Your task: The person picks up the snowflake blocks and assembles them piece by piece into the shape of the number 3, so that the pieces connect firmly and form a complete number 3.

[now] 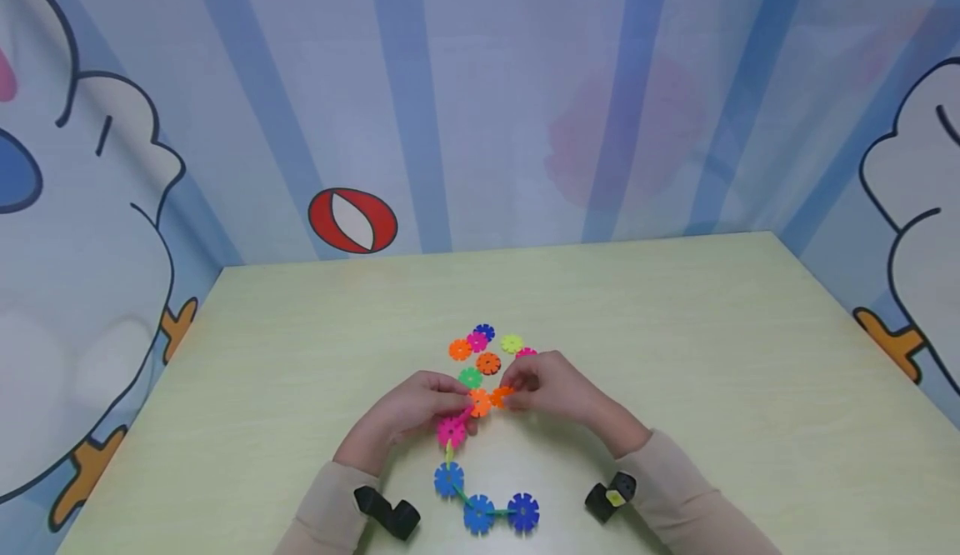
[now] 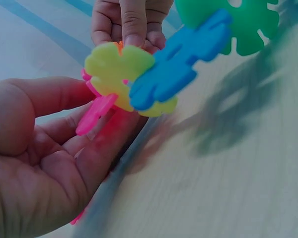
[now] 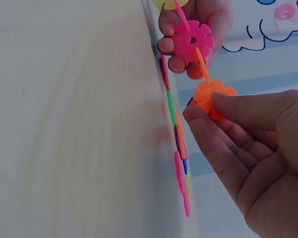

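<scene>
A chain of slotted plastic snowflake discs hangs between the hands and trails toward the near side of the table. My left hand (image 1: 420,405) pinches it by a pink disc (image 3: 192,40) near its upper end. With thumb and fingers, my right hand (image 1: 553,386) grips an orange disc (image 3: 223,91), which meets a second, edge-on orange disc (image 3: 202,64) joined to the pink one. Further down the chain come a yellow disc (image 2: 111,67), a light blue disc (image 1: 448,481), green discs seen edge-on, another blue disc (image 1: 478,515) and a dark blue disc (image 1: 523,512).
Loose discs lie just beyond the hands: a green one (image 1: 470,377), a darker orange one (image 1: 488,363), a yellow one (image 1: 512,344) and several others. The pale wooden table (image 1: 300,330) meets a blue striped backdrop (image 1: 510,105). Black wrist cameras sit on both sleeves.
</scene>
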Action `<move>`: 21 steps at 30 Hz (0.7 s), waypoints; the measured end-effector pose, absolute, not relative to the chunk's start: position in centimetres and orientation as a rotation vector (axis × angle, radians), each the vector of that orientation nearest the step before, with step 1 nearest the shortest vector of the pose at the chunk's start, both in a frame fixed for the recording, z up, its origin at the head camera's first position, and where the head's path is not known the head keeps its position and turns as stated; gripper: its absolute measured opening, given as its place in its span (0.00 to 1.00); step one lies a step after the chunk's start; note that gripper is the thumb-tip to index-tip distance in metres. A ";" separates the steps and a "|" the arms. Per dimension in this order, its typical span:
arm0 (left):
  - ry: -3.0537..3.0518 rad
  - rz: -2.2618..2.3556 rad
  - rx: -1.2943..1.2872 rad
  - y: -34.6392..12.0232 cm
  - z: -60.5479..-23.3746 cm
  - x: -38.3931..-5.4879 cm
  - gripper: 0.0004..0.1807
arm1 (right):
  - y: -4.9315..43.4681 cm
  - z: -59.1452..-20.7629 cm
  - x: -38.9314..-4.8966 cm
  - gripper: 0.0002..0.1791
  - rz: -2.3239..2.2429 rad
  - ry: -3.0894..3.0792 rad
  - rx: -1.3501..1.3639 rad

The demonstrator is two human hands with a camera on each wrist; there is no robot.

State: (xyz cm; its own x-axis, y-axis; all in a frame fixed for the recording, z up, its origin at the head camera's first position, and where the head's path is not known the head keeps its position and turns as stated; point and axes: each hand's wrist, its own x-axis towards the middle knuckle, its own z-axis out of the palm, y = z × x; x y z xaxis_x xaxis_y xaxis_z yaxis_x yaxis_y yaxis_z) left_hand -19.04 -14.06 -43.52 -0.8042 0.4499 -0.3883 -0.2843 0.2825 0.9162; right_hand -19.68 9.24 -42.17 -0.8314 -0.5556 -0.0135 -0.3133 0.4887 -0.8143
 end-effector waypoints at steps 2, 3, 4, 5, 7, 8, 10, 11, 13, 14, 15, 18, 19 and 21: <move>1.956 1.573 0.151 -14.0 -43.5 -19.0 0.13 | 9.1 -42.2 -19.5 0.04 -1.272 2.467 -0.731; 1.959 1.570 0.151 -14.0 -43.4 -19.0 0.13 | 9.1 -42.2 -19.5 0.04 -1.275 2.470 -0.723; 1.960 1.568 0.148 -14.0 -43.4 -19.0 0.13 | 9.0 -42.2 -19.4 0.04 -1.278 2.473 -0.717; 1.964 1.565 0.146 -14.0 -43.4 -18.9 0.13 | 9.0 -42.2 -19.3 0.04 -1.283 2.475 -0.716; 1.977 1.555 0.134 -13.9 -43.3 -18.9 0.13 | 8.9 -42.3 -19.2 0.03 -1.289 2.482 -0.714; 1.983 1.552 0.131 -13.9 -43.3 -18.9 0.13 | 8.8 -42.4 -19.2 0.03 -1.291 2.486 -0.712; 1.993 1.545 0.131 -13.9 -43.3 -18.9 0.13 | 8.7 -42.6 -19.2 0.03 -1.296 2.491 -0.707; 2.001 1.539 0.133 -13.9 -43.3 -18.9 0.13 | 8.7 -42.8 -19.2 0.02 -1.296 2.496 -0.709; 2.010 1.536 0.136 -13.9 -43.3 -18.9 0.13 | 8.7 -43.0 -19.2 0.02 -1.299 2.504 -0.708; 2.013 1.537 0.139 -13.9 -43.4 -18.9 0.13 | 8.6 -43.1 -19.2 0.02 -1.300 2.509 -0.710; 2.017 1.538 0.135 -13.9 -43.4 -18.9 0.13 | 8.6 -43.1 -19.2 0.02 -1.302 2.514 -0.716; 2.027 1.545 0.113 -13.8 -43.6 -18.9 0.12 | 8.5 -43.2 -19.1 0.02 -1.308 2.526 -0.722; 2.031 1.547 0.106 -13.8 -43.7 -18.9 0.12 | 8.5 -43.2 -19.1 0.02 -1.310 2.529 -0.724; 2.039 1.558 0.090 -13.7 -43.7 -18.9 0.12 | 8.5 -43.3 -19.1 0.02 -1.313 2.532 -0.721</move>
